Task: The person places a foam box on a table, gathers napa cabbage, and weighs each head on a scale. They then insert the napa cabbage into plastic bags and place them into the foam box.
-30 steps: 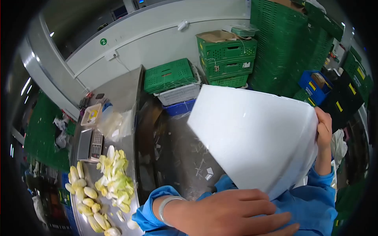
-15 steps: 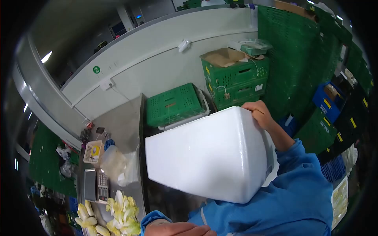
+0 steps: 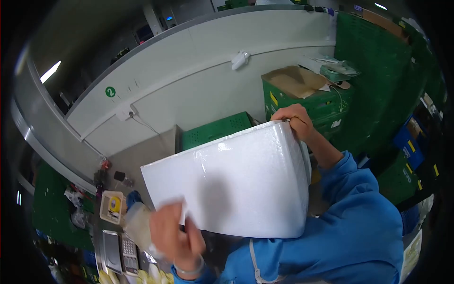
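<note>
A white foam box (image 3: 250, 184) is tilted in front of me, its long smooth side facing me and shiny tape running along the upper part. My right hand (image 3: 297, 122) is closed over the box's upper right edge, fingers hooked over the rim. My left hand (image 3: 172, 234) is raised in front of the box's lower left part, smeared by motion. Whether it touches the box or holds anything is not clear. A blue sleeve (image 3: 350, 208) covers my right arm. The box's inside is hidden from me.
To the left are a scale (image 3: 120, 251), a small basket (image 3: 112, 207), a clear plastic bag (image 3: 138, 222) and pale leafy vegetables (image 3: 153, 274). Behind the box sit a green crate (image 3: 215, 131) and stacked green crates (image 3: 307, 97). A white partition (image 3: 189, 85) runs along the back.
The foam box has turned and shifted left, and its taped side shows more. My left hand has risen from the bottom edge to the box. My right hand still grips the rim.
</note>
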Demonstrator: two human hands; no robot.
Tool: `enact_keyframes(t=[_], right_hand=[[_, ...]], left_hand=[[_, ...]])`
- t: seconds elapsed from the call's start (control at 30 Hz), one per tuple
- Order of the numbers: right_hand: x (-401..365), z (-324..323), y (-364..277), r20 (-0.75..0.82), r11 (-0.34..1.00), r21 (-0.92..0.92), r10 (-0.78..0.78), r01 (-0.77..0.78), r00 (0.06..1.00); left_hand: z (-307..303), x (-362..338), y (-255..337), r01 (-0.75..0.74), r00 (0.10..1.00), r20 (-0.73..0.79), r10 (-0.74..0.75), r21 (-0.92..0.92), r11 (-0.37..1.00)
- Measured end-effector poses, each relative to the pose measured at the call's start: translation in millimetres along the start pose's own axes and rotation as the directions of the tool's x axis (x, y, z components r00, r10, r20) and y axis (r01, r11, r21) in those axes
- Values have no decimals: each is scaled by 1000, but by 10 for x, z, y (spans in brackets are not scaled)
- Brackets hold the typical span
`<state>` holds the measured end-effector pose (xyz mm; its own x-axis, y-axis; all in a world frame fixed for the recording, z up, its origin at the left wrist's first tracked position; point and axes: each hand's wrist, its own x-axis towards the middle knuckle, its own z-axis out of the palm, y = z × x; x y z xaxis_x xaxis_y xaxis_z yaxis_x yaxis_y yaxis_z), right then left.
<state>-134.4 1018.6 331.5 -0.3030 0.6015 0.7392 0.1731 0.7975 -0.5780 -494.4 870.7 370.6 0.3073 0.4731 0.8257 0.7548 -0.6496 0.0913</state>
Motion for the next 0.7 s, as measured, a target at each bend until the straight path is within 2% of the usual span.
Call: enact_keyframes(t=[0.07, 0.17, 0.23, 0.27, 0.37, 0.47, 0.6, 0.63, 0.67, 0.7], right_hand=[[349, 71, 169, 32, 998, -48, -50, 51, 998], [784, 200, 489, 78, 988, -117, -94, 103, 993], [1001, 287, 788, 118, 969, -171, -159, 178, 980], [1068, 364, 960, 85, 935, -230, -258, 271, 962], [1263, 432, 1237, 148, 948, -142, -264, 284, 953], [1461, 378, 1650, 163, 954, -158, -229, 255, 960], [1722, 210, 2308, 144, 981, -85, -162, 175, 976], [1733, 128, 2466, 173, 1000, -20, 9, -5, 985], [1737, 36, 2609, 222, 995, -32, 96, -91, 970], [1722, -52, 2756, 272, 997, 0, 71, -73, 960]], left_hand=[[433, 387, -571, 41, 998, -50, -39, 46, 998], [902, 622, -1363, 187, 964, 208, -163, -101, 977], [1154, 698, -1891, 213, 907, 403, -119, -197, 957], [1248, 743, -2065, 238, 865, 494, -92, -241, 941], [1470, 909, -2367, 291, 768, 636, -73, -246, 925], [1814, 955, -2656, 279, 826, 561, -49, -332, 901], [2347, 1138, -2756, 224, 853, 517, -68, -245, 943], [2518, 1115, -2729, 226, 849, 522, -82, -219, 949], [2716, 1091, -2688, 222, 847, 523, -91, -193, 956], [2924, 1013, -2596, 202, 846, 525, -95, -151, 968]])
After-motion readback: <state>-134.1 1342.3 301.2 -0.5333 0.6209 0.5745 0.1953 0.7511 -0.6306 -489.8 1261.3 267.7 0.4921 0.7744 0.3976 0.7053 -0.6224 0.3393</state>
